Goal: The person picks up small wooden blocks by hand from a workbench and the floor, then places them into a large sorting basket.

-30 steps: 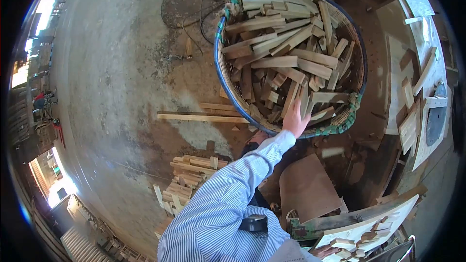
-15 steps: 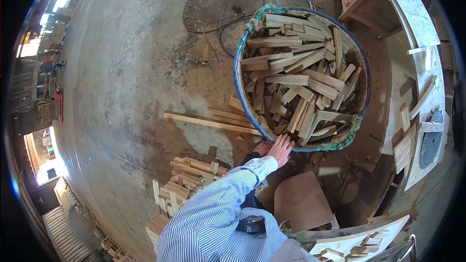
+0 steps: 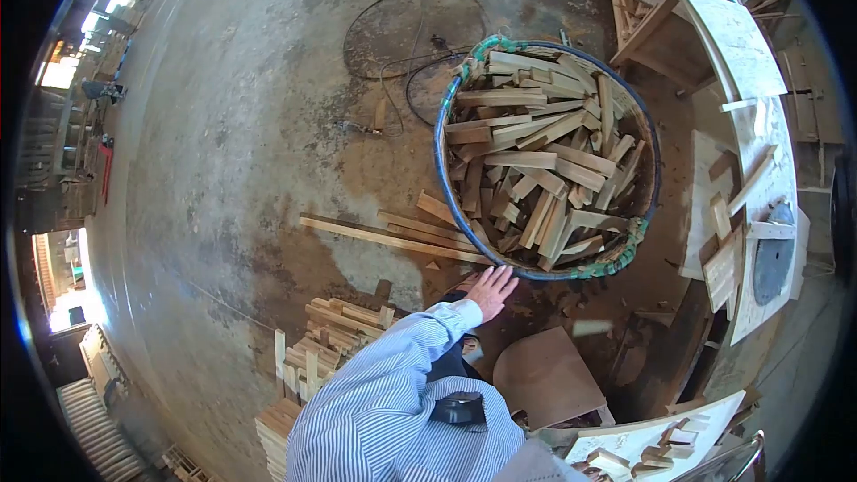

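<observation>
My left hand (image 3: 491,293), in a striped sleeve (image 3: 393,366), reaches to the near rim of a large round woven basket (image 3: 659,147). Its fingers are stretched out and lie right at the blue-wrapped edge, with nothing grasped. Green wrapping covers parts of the rim at the far left and near right. Inside the basket lies a jumbled heap of short wood offcuts (image 3: 558,129). Long wooden strips (image 3: 393,239) lie on the floor beside the basket, left of my hand. My right hand is out of view.
Stacked wood pieces (image 3: 344,326) stand left of my arm. A brown board (image 3: 549,375) lies below the basket. At right is a worktable (image 3: 736,45) with a circular saw blade (image 3: 775,259). A dark cable (image 3: 353,27) curls over the floor beyond.
My left hand has slid left along the rim, with its fingers now at the outer edge rather than over it. The view has shifted slightly; the basket's contents look the same.
</observation>
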### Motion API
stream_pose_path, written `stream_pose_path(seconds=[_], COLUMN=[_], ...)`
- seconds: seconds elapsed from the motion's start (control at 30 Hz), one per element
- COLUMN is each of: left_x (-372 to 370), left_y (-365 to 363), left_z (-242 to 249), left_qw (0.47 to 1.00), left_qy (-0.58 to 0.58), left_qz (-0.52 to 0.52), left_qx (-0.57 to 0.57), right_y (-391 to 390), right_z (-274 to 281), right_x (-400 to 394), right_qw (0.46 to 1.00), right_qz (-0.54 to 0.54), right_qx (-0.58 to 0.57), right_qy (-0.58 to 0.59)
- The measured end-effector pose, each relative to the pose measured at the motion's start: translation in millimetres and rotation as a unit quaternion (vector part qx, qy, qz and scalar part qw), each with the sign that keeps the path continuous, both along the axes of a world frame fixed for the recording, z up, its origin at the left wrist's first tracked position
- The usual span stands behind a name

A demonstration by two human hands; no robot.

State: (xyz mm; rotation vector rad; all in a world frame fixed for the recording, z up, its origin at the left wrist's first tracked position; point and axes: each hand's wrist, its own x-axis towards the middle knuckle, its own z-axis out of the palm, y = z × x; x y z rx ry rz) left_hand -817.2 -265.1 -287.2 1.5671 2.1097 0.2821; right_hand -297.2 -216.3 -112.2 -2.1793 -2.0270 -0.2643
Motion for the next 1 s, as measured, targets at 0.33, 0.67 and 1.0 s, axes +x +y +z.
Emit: stream_pose_path(seconds=[0.33,0.67,1.0], left_x=[-10,29,71], left_y=[-140,-266,-330], left_z=[-8,-19,-36], left_qw=[0.954,0.88,0.88], left_qy=[-0.096,-0.197,-0.212], left_qz=[0.172,0.295,0.341], left_qx=[-0.227,-0.314,-0.253], right_y=[-35,-35,-31], right_z=[24,50,45], right_x=[48,0,6], right_qw=[0.991,0.991,0.987], right_qz=[-0.013,-0.122,-0.15], right_qx=[-0.06,-0.046,-0.058], right_qy=[-0.12,0.008,-0.012])
